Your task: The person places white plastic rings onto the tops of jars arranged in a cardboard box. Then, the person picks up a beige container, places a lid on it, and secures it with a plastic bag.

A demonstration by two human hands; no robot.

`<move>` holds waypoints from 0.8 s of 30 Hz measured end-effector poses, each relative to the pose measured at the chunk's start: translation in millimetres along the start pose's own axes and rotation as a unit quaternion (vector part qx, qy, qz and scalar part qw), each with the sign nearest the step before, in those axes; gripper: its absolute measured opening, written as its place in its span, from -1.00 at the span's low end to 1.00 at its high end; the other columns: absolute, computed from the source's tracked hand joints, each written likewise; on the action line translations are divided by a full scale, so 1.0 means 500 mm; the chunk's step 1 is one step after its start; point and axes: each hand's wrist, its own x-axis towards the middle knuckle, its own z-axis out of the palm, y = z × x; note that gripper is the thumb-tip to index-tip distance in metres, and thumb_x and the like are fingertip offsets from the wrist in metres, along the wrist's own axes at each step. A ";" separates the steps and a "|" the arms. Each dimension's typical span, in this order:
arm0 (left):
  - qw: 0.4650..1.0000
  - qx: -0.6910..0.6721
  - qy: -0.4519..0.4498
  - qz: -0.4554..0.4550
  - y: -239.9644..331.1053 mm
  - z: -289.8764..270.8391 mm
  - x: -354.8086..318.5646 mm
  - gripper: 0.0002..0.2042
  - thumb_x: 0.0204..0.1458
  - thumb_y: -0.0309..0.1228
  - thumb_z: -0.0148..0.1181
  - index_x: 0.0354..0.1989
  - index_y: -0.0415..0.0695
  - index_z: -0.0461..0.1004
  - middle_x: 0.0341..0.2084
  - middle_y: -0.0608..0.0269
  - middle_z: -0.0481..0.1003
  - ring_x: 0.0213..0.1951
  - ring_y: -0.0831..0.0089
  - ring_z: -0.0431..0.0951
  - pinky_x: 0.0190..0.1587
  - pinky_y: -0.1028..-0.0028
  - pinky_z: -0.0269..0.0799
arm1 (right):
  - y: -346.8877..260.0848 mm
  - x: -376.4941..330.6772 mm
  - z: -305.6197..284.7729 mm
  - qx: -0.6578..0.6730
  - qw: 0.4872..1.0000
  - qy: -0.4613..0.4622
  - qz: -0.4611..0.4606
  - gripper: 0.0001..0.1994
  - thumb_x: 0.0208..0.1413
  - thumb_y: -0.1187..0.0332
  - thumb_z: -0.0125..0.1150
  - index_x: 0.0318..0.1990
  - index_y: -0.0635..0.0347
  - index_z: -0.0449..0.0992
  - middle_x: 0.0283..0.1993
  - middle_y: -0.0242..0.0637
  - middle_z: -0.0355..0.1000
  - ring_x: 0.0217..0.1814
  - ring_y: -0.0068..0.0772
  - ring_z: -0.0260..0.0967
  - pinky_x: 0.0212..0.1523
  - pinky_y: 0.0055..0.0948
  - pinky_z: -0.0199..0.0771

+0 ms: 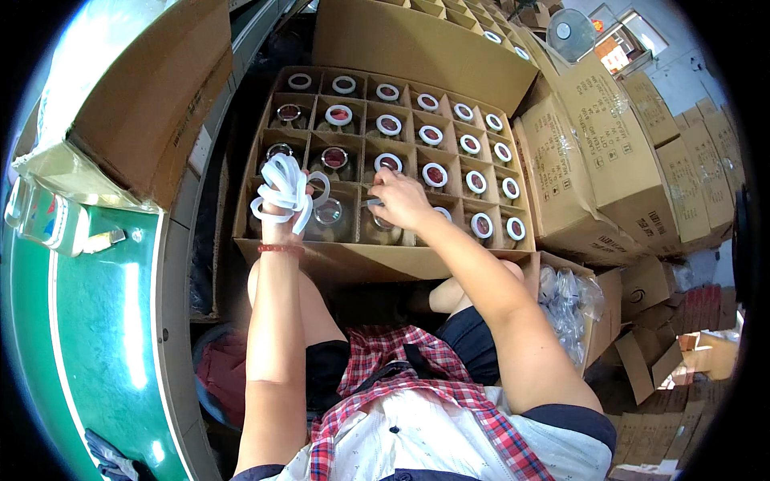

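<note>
I saw my left hand (277, 210) gripping a bunch of white rings (282, 191) that looked like soft, smooth rubber or plastic with a slight sheen. My right hand (401, 200) rested on a clear, glossy glass jar (377, 228). The open box (345, 260) and its dividers were matt brown corrugated cardboard, rough at the cut edges. The stacked cartons (585, 176) beside it were the same dull cardboard, some wrapped with shiny clear tape. A beaded bracelet (281, 249) looked polished and red. The green surface (104, 337) on my left appeared smooth and faintly glossy.
</note>
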 end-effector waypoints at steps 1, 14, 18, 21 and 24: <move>1.000 -0.015 -0.023 -0.011 -0.005 -0.011 0.004 -0.73 0.06 -0.29 0.15 -0.13 -0.18 0.44 -0.29 0.08 0.50 -0.44 0.39 0.53 -0.64 0.62 0.40 | -0.007 0.002 0.007 -0.027 0.999 -0.014 0.010 -0.77 -0.12 0.21 0.27 -0.33 0.13 0.59 -0.14 -0.27 0.33 -0.07 -0.17 0.36 -0.09 -0.21 0.39; 0.999 0.036 -0.028 -0.002 0.005 -0.032 -0.003 -0.73 0.07 -0.30 0.15 -0.11 -0.15 0.44 -0.26 0.03 0.52 -0.43 0.39 0.55 -0.46 0.56 0.49 | 0.033 -0.053 -0.007 0.682 0.663 0.018 0.307 -0.77 0.20 0.35 0.07 -0.03 0.15 0.31 -0.33 -0.33 0.47 -0.38 -0.63 0.35 -0.42 -0.59 0.41; 0.999 0.039 -0.025 0.007 0.001 -0.025 -0.007 -0.72 0.07 -0.28 0.14 -0.09 -0.15 0.44 -0.26 0.04 0.52 -0.42 0.40 0.56 -0.43 0.56 0.50 | 0.060 -0.091 0.043 0.436 0.861 -0.017 0.262 -0.82 0.16 0.36 0.08 -0.15 0.24 0.42 -0.45 -0.26 0.49 -0.50 -0.52 0.41 -0.43 -0.45 0.44; 0.999 0.033 -0.030 0.001 0.002 -0.031 -0.007 -0.70 0.06 -0.27 0.15 -0.08 -0.15 0.44 -0.25 0.04 0.52 -0.41 0.39 0.57 -0.41 0.54 0.51 | 0.029 -0.109 0.037 0.114 0.981 0.028 0.154 -0.81 0.08 0.31 0.12 -0.19 0.16 0.46 -0.42 -0.18 0.49 -0.50 -0.16 0.42 -0.40 -0.21 0.44; 0.999 0.038 0.003 0.024 0.005 -0.033 -0.009 -0.70 0.06 -0.26 0.15 -0.08 -0.15 0.44 -0.26 0.05 0.52 -0.40 0.37 0.57 -0.38 0.51 0.54 | 0.002 -0.114 0.020 0.020 0.991 0.014 0.132 -0.84 0.05 0.31 0.11 -0.25 0.12 0.50 -0.35 -0.15 0.49 -0.33 -0.03 0.44 -0.29 -0.11 0.45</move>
